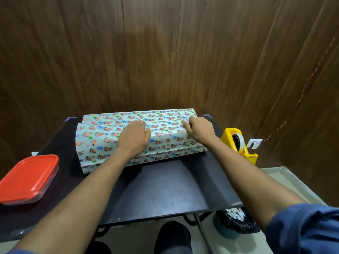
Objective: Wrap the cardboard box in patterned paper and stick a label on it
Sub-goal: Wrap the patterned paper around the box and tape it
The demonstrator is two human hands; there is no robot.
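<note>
A wall of dark wood panels (165, 52) fills the room behind everything, and in front of it stands a black surface (161, 187) that carries the work. Across the far half of that surface lies the long box (102, 143), already covered in pale patterned paper (170, 143) printed with small red, blue and green flowers; a seam where the paper edges meet runs along its top, and the paper at the left end stands loose and unfolded. The person's left hand (134, 139) lies flat, palm down, on the middle of the box top, its fingers (140, 123) stretched out together and reaching to the seam, holding nothing but pressing on the paper. The right hand (199, 130) sits near the right end of the box, loosely curled, with fingertips (184, 123) down on the seam; whether they pinch anything there I cannot tell. At the near left edge of the surface, well apart from the box, rests a clear container with a red lid (29, 177). Just beside the right end of the box stands a yellow tape dispenser (238, 143) with a roll in it. Below the surface on the right sits a bin lined with a black bag (236, 222).
</note>
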